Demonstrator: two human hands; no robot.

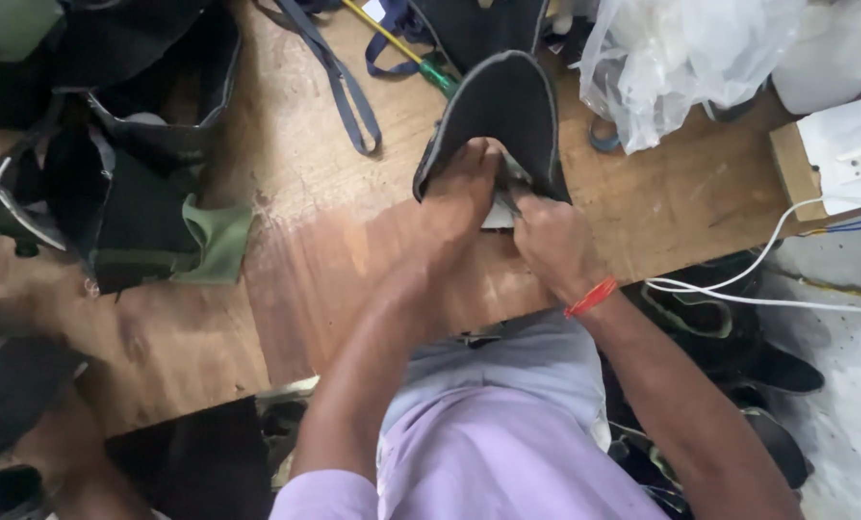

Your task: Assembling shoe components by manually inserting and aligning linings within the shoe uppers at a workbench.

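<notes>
Head view | left hand (461, 197) and right hand (549, 236) | both grips pinching black fabric piece (502, 111)

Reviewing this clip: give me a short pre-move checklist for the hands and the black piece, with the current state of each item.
1. Left hand grips the black fabric piece: ok.
2. Right hand grips its lower edge: ok.
3. Piece rests over the wooden table: ok.
4. White lining between the hands seated evenly: cannot tell.
5. White cable clear of the right wrist: ok.
6. Screwdriver away from the fingers: ok.
</notes>
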